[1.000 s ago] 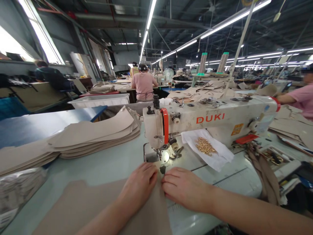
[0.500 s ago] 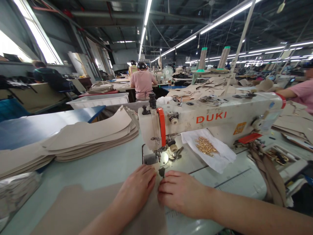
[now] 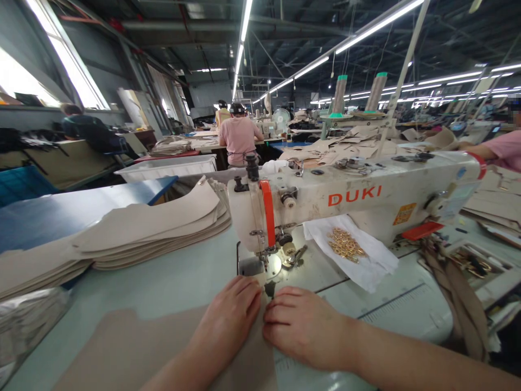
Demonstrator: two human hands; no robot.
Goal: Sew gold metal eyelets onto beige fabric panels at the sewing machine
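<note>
A large beige fabric panel (image 3: 163, 339) lies on the sewing table and runs up to the presser foot (image 3: 264, 259) of a white sewing machine (image 3: 309, 201). My left hand (image 3: 233, 309) rests on the panel just before the foot, its fingers bent and pressed together on the cloth. Facing it, my right hand (image 3: 303, 323) has its fingers curled against the panel's right edge. Both hands are closed on the fabric, and their thumbs are largely hidden. A dark worn patch (image 3: 269, 289) shows on the table between the fingertips.
Stacked beige panels (image 3: 158, 228) lie left of the machine. Small gold-coloured metal pieces (image 3: 345, 244) sit on a white cloth (image 3: 376, 271) under the machine arm. Brown strips (image 3: 459, 304) hang by a parts tray (image 3: 480, 266) at right. A person in pink (image 3: 239, 138) works ahead.
The camera view has shifted slightly, moving the right-hand machine end and tray rightward in the picture. Both hands keep nearly the same hold beside the presser foot; the panel shows little movement.
</note>
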